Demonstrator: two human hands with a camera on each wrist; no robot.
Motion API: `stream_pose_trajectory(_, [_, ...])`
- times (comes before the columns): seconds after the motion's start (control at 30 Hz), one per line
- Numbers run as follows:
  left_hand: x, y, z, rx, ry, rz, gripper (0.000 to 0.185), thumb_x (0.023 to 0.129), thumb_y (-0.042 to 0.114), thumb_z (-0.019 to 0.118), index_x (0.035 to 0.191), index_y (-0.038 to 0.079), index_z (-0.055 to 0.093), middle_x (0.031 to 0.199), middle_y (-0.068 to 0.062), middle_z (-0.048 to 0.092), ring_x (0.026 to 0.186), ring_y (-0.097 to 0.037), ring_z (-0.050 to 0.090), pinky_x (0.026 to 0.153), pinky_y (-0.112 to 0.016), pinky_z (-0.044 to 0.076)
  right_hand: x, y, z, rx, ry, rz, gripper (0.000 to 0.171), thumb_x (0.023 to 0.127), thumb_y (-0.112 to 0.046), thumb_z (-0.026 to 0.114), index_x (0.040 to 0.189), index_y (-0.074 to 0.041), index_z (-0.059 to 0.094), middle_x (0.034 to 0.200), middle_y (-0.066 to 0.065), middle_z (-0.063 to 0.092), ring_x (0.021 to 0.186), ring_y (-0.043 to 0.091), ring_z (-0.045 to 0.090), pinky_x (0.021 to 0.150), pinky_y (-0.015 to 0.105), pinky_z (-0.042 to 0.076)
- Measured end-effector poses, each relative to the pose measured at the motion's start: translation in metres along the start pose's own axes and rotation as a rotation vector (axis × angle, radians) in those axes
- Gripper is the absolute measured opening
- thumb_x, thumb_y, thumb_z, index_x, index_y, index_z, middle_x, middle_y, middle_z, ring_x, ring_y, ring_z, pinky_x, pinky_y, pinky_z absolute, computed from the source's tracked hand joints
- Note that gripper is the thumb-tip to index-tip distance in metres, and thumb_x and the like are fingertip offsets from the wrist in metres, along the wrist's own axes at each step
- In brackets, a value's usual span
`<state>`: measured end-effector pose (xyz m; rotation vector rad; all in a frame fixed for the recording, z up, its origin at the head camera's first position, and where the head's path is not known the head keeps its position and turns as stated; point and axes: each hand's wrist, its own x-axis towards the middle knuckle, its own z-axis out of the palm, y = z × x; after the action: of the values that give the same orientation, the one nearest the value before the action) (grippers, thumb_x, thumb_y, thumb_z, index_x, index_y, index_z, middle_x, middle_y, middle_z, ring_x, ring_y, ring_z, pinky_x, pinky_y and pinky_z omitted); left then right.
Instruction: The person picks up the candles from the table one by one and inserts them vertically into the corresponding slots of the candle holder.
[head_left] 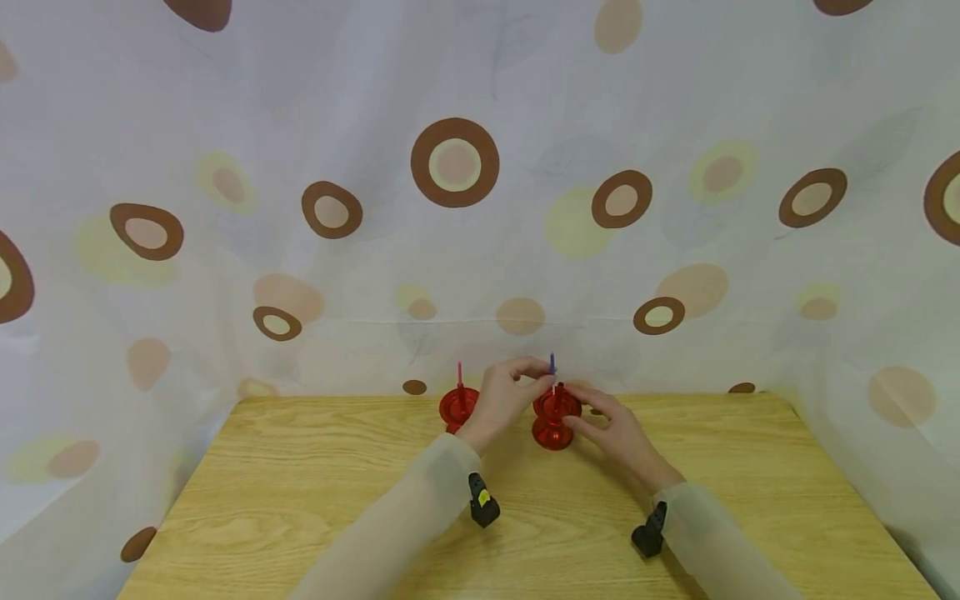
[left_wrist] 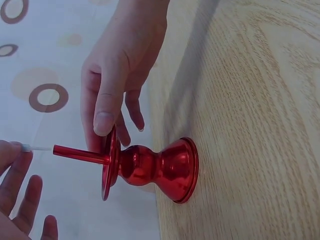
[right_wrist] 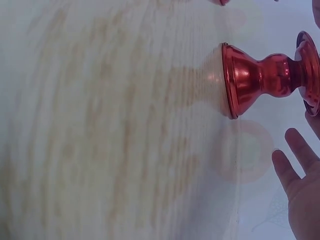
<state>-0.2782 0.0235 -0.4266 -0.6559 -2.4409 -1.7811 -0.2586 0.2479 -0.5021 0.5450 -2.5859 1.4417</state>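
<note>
Spotted curtain (head_left: pixel 455 162) with brown rings all around the back and sides, light wooden tabletop (head_left: pixel 300 500) in front, and two red candle holders standing upright near its far edge. Over on the left, the far holder (head_left: pixel 458 406) already has a pink candle (head_left: pixel 460 372) standing in its cup, so by the look of it that one is finished. All the action is at the near holder (head_left: pixel 555 419), which sits just beside it to the right, its flared base flat on the wood. The right hand (head_left: pixel 611 429) is steadying it: in the left wrist view the thumb presses on the rim of the round drip plate while the other fingers hang relaxed behind, none of them wrapped round the stem. The left hand (head_left: pixel 506 396) reaches across from the other side and pinches the white wick end of a thin candle (left_wrist: pixel 80 153) between its fingertips; the candle's lower end meets the centre of the plate, so I judge it is seated or very nearly so, though how deep it sits cannot be told. In the head view a blue candle (head_left: pixel 552 363) shows above the fingers, and whether that is a separate one I cannot say. What seems left is letting go and checking that the candle stands straight. So the holder lies right between both hands, touched by the right and a candle's length from the left.
</note>
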Motion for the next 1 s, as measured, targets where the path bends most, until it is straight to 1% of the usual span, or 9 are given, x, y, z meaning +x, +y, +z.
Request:
stream_pose_trajectory(0.07, [0.001, 0.000, 0.000, -0.011, -0.001, -0.002, 0.017, 0.099, 0.021, 0.073, 0.110, 0.012, 0.081, 0.107, 0.002, 0.078, 0.118, -0.019, 0.064, 0.111, -0.053, 0.045, 0.000, 0.000, 0.000, 0.015, -0.002, 0.003, 0.053, 0.099, -0.022, 0.073, 0.149, -0.011, 0.058, 0.155, 0.014, 0.053, 0.141, 0.037, 0.048, 0.106, 0.059, 0.045])
stream_pose_trajectory(0.17, [0.002, 0.002, 0.001, -0.011, -0.006, -0.002, 0.017, 0.099, 0.021, 0.073, 0.111, 0.011, 0.081, 0.107, 0.002, 0.078, 0.119, -0.019, 0.063, 0.111, -0.055, 0.044, -0.001, 0.000, 0.000, 0.021, 0.001, 0.000, 0.054, 0.099, -0.021, 0.073, 0.150, -0.010, 0.058, 0.156, 0.014, 0.052, 0.142, 0.037, 0.047, 0.106, 0.059, 0.045])
stream_pose_trajectory(0.3, [0.004, 0.004, 0.002, 0.004, -0.006, 0.005, 0.019, 0.099, 0.021, 0.072, 0.113, 0.010, 0.080, 0.108, 0.001, 0.078, 0.119, -0.017, 0.063, 0.111, -0.055, 0.044, -0.001, 0.000, 0.000, 0.013, 0.008, -0.007, 0.054, 0.100, -0.020, 0.073, 0.150, -0.010, 0.057, 0.155, 0.015, 0.052, 0.141, 0.037, 0.048, 0.106, 0.060, 0.046])
stream_pose_trajectory(0.43, [0.006, 0.003, 0.004, 0.012, -0.001, 0.022, 0.020, 0.100, 0.019, 0.072, 0.114, 0.007, 0.079, 0.109, -0.002, 0.078, 0.117, -0.020, 0.064, 0.111, -0.056, 0.044, -0.002, -0.002, 0.000, 0.011, 0.009, -0.011, 0.053, 0.100, -0.019, 0.072, 0.150, -0.009, 0.057, 0.154, 0.015, 0.053, 0.140, 0.038, 0.049, 0.105, 0.060, 0.046])
stream_pose_trajectory(0.5, [0.007, 0.004, 0.004, 0.021, 0.001, 0.028, 0.020, 0.099, 0.019, 0.072, 0.115, 0.008, 0.079, 0.109, -0.003, 0.078, 0.117, -0.020, 0.065, 0.111, -0.054, 0.045, -0.003, -0.003, 0.000, 0.016, 0.011, -0.011, 0.053, 0.100, -0.019, 0.072, 0.150, -0.009, 0.057, 0.154, 0.016, 0.053, 0.140, 0.039, 0.049, 0.105, 0.061, 0.047])
stream_pose_trajectory(0.6, [0.007, 0.004, 0.005, 0.013, 0.002, 0.033, 0.022, 0.099, 0.019, 0.072, 0.116, 0.006, 0.079, 0.111, -0.004, 0.078, 0.119, -0.021, 0.064, 0.112, -0.052, 0.044, -0.003, -0.004, 0.001, 0.021, 0.012, -0.009, 0.052, 0.100, -0.017, 0.072, 0.150, -0.008, 0.057, 0.155, 0.016, 0.052, 0.142, 0.040, 0.047, 0.106, 0.062, 0.046])
stream_pose_trajectory(0.8, [0.009, 0.003, 0.006, -0.032, 0.009, 0.036, 0.024, 0.100, 0.019, 0.071, 0.117, 0.003, 0.078, 0.111, -0.005, 0.077, 0.117, -0.021, 0.064, 0.113, -0.056, 0.042, -0.003, -0.003, 0.002, 0.021, 0.008, 0.001, 0.053, 0.100, -0.016, 0.071, 0.150, -0.008, 0.056, 0.156, 0.016, 0.052, 0.144, 0.039, 0.046, 0.106, 0.061, 0.046])
stream_pose_trajectory(1.0, [0.011, 0.001, 0.007, -0.019, 0.014, 0.050, 0.023, 0.100, 0.018, 0.071, 0.117, 0.003, 0.077, 0.112, -0.006, 0.077, 0.117, -0.021, 0.064, 0.112, -0.056, 0.043, -0.003, -0.005, 0.002, 0.021, 0.008, 0.015, 0.053, 0.100, -0.018, 0.071, 0.151, -0.009, 0.056, 0.156, 0.014, 0.051, 0.143, 0.037, 0.047, 0.106, 0.058, 0.046])
